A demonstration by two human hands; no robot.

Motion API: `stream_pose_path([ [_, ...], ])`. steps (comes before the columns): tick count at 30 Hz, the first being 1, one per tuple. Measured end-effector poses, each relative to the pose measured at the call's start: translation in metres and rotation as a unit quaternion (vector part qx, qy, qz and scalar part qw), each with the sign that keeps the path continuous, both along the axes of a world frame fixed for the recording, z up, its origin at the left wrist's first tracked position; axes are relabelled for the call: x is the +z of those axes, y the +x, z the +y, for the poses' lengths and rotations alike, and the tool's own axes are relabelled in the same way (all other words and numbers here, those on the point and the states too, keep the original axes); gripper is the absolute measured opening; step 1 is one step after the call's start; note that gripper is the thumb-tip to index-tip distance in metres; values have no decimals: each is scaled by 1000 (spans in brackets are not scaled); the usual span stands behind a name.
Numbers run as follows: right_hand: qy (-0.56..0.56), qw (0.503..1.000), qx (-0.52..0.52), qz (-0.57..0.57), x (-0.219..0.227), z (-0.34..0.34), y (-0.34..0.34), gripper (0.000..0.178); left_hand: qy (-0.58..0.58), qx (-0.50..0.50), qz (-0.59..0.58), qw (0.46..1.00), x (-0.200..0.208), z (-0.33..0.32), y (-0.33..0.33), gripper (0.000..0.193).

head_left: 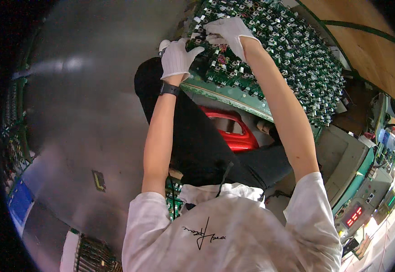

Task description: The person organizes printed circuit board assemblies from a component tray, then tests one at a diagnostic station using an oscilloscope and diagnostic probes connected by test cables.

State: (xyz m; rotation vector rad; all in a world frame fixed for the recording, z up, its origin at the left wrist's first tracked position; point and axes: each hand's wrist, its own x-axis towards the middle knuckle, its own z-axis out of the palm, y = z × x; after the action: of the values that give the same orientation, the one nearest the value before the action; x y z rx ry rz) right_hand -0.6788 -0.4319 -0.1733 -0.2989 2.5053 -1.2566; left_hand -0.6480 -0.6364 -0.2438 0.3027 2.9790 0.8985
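Looks like knitted cloth, matt and ribbed, on the left glove [175,61] and right glove [231,32]; bristles rough across the green circuit boards [304,68], with silvery, metallic glints; shines smooth and glossy on the red seat [240,146] (plastic, seemingly); gleams only faintly on the smooth grey floor [93,122]

The left grip [176,58] and right grip [227,35] wear white fabric gloves [175,69] that end at the wrist. A black watch [169,89] with a dark strap encircles the left wrist. The forearms [158,140] are bare. The T-shirt [256,231] is white and creased, with short, loose sleeves [145,217] and a thin black script print [202,235]. A dark cord [225,178] hangs at the waist. The trousers [202,140] are plain black.
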Motion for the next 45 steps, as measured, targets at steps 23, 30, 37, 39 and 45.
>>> stream_pose_path([
  [23,27,958,-281,-40,61,66,241,34,52,73,7,996,2,-47,8,40],
  [30,-19,885,-417,-206,-8,98,357,28,140,-110,-174,969,78,-31,85,30],
  [37,108,959,-241,-106,-31,84,370,20,39,-371,-313,873,31,72,183,33],
  [39,61,951,-274,-130,-17,78,365,20,-78,-434,-371,817,4,96,206,54],
  [45,90,936,-300,-162,24,106,416,19,-142,-390,-528,741,-116,127,293,90],
])
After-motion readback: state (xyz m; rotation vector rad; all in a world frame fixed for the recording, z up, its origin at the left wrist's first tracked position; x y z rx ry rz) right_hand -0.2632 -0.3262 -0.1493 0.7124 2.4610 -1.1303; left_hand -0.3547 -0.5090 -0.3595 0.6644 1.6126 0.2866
